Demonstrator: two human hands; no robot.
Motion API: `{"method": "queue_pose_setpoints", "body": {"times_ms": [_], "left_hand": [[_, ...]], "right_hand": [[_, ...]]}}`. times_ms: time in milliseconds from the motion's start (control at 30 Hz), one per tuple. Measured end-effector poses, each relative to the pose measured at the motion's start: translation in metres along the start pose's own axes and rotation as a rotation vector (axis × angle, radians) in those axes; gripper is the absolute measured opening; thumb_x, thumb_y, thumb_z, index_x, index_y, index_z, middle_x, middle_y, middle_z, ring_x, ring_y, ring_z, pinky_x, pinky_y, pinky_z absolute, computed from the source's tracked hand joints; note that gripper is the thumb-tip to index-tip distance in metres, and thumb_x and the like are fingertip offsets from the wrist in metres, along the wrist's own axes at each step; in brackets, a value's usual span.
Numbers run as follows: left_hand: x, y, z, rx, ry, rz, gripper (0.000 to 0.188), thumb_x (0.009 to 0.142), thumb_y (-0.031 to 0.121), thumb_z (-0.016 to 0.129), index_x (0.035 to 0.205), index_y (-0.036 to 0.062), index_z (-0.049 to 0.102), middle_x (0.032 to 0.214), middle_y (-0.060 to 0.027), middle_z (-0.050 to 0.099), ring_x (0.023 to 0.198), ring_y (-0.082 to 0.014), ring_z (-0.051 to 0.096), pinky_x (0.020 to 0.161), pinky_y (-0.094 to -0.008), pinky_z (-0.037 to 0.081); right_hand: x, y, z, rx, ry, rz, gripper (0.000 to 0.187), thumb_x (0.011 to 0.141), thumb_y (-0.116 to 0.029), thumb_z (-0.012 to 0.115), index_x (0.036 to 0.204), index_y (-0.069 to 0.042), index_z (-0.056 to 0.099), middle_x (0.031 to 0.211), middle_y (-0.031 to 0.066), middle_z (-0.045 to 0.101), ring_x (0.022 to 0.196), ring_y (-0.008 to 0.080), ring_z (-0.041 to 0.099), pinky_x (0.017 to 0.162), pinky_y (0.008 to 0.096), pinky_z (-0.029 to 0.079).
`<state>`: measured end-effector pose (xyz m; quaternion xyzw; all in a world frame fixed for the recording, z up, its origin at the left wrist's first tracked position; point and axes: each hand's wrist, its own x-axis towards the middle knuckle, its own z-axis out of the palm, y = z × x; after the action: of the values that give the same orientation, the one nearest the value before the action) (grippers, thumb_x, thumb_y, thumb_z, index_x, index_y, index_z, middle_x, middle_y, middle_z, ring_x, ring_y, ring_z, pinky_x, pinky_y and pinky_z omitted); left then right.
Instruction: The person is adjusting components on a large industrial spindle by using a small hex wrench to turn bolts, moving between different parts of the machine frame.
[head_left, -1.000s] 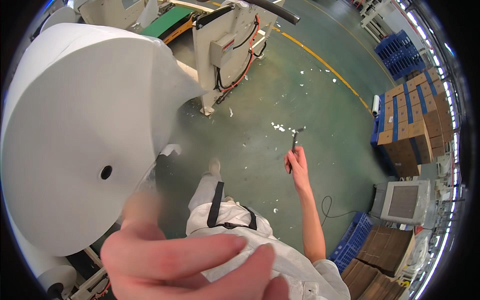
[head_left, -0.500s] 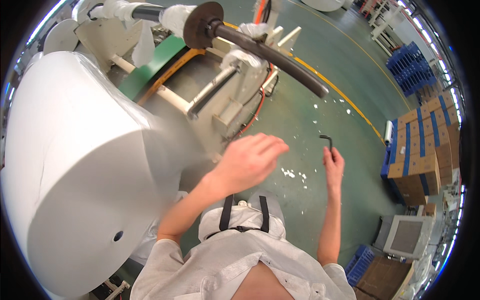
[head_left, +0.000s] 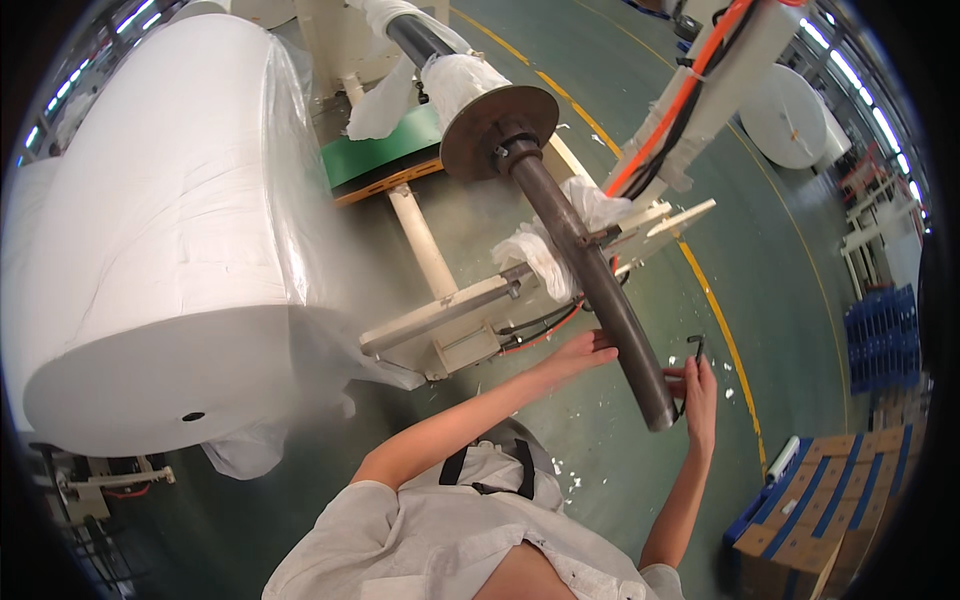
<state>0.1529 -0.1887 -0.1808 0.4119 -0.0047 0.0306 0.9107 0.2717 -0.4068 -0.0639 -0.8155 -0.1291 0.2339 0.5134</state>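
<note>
both hands have come in to the steel shaft [head_left: 590,270]: left hand [head_left: 580,352] open against its underside, right hand [head_left: 697,385] gripping a hex key [head_left: 694,350] at its end

Bright, even overhead light; soft shadows on floor [head_left: 780,230]. Strong fisheye bending, black vignette at rim. My view slightly soft.

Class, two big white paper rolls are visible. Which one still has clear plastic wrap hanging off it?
The huge near roll left of the steel shaft, with film draped down its side. The far roll on the floor shows none.
</note>
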Motion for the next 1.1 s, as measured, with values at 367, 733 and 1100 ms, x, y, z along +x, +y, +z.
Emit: {"method": "queue_pose_setpoints", "body": {"times_ms": [367, 733, 1100], "left_hand": [[0.052, -0.014, 0.043, -0.604, 0.304, 0.026, 0.051, 0.090, 0.025, 0.079, 0.129, 0.0059, 0.052, 0.122, -0.0093, 0.064, 0.118, -0.0234, 0.063, 0.104, -0.0400, 0.052], [-0.010, 0.018, 0.051, -0.497, 0.529, -0.036, 0.045, 0.088, 0.030, 0.080, 0.118, 0.0026, 0.059, 0.107, -0.0072, 0.068, 0.101, -0.0180, 0.068, 0.092, -0.0366, 0.056], [-0.096, 0.041, 0.040, -0.424, 0.618, -0.081, 0.043, 0.089, 0.031, 0.080, 0.116, 0.0034, 0.061, 0.106, -0.0063, 0.069, 0.102, -0.0175, 0.067, 0.092, -0.0359, 0.055]], "right_hand": [[0.021, 0.012, 0.016, 0.240, -0.335, 0.208, 0.031, 0.111, -0.031, 0.041, 0.119, -0.003, 0.053, 0.094, 0.0174, 0.070, 0.067, 0.0261, 0.072, 0.056, 0.0373, 0.062], [-0.017, 0.022, 0.054, 0.270, -0.400, 0.222, 0.031, 0.111, -0.031, 0.041, 0.120, -0.003, 0.051, 0.090, 0.0149, 0.069, 0.067, 0.0245, 0.072, 0.058, 0.0385, 0.063], [-0.077, 0.064, 0.109, 0.181, -0.362, 0.134, 0.030, 0.112, -0.031, 0.039, 0.115, -0.003, 0.051, 0.088, 0.0166, 0.069, 0.063, 0.0261, 0.071, 0.055, 0.0395, 0.062]]}}
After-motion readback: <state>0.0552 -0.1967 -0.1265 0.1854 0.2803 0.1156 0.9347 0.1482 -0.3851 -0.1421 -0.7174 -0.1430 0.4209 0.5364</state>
